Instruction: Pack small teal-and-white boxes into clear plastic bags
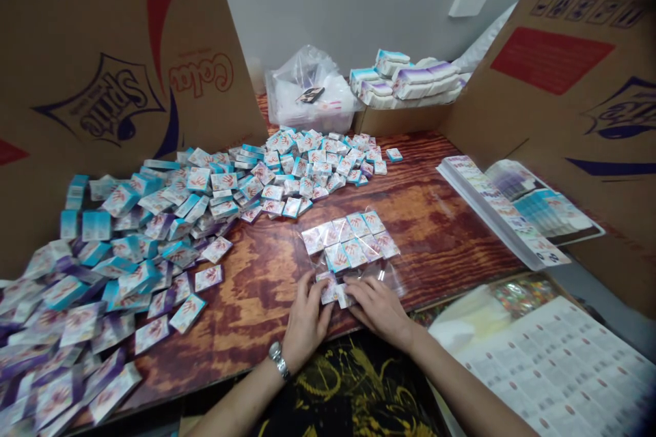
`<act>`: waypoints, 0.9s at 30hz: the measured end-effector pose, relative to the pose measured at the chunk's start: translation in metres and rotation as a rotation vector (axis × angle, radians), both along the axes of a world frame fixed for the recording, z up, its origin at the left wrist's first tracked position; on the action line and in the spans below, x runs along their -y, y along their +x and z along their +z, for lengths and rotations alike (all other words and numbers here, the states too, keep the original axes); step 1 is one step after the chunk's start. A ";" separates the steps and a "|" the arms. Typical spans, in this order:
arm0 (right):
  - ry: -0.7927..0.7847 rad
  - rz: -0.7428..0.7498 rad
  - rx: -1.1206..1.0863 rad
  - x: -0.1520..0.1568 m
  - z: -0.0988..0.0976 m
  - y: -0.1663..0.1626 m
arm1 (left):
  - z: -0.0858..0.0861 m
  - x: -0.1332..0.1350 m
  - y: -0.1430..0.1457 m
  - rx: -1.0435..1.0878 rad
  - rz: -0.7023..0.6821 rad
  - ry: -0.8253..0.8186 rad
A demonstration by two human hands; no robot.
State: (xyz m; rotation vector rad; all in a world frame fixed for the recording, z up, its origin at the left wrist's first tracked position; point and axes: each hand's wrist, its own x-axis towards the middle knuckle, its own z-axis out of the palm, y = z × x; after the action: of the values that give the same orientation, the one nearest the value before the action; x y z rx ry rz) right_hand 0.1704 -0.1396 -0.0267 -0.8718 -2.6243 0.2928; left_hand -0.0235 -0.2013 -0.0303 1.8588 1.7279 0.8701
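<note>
My left hand point(306, 319) and my right hand point(376, 306) rest side by side on the wooden table point(435, 232), fingers curled and pressed on the near end of a clear plastic bag point(353, 246). The bag lies flat and holds two rows of small white, blue and purple boxes. A couple of those boxes point(333, 292) sit between my fingertips at the bag's mouth. A watch is on my left wrist.
A big heap of the same small boxes point(154, 232) covers the table's left and far side. Cardboard walls stand left and right. A plastic bag point(307, 92) and stacked packs point(404, 78) sit at the back. Sticker sheets point(512, 208) lie right, printed sheets point(558, 369) near right.
</note>
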 end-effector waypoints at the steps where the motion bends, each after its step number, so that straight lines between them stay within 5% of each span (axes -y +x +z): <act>1: -0.020 -0.001 -0.016 0.001 0.003 -0.002 | 0.000 0.000 0.000 0.017 -0.003 -0.008; 6: -0.115 -0.152 -0.124 0.012 0.017 -0.016 | 0.004 0.003 0.001 0.167 0.076 -0.030; 12: -0.060 -0.303 -0.166 0.022 0.008 -0.045 | -0.005 0.005 -0.001 0.519 0.158 -0.217; 27: 0.056 -0.285 -0.220 0.037 -0.002 -0.054 | -0.015 -0.002 -0.016 0.719 0.104 -0.329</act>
State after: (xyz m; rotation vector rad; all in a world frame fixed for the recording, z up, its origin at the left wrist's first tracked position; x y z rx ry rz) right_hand 0.1161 -0.1762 -0.0289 -1.1108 -2.2615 0.2233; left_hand -0.0395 -0.1991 -0.0455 1.0612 1.3976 1.0504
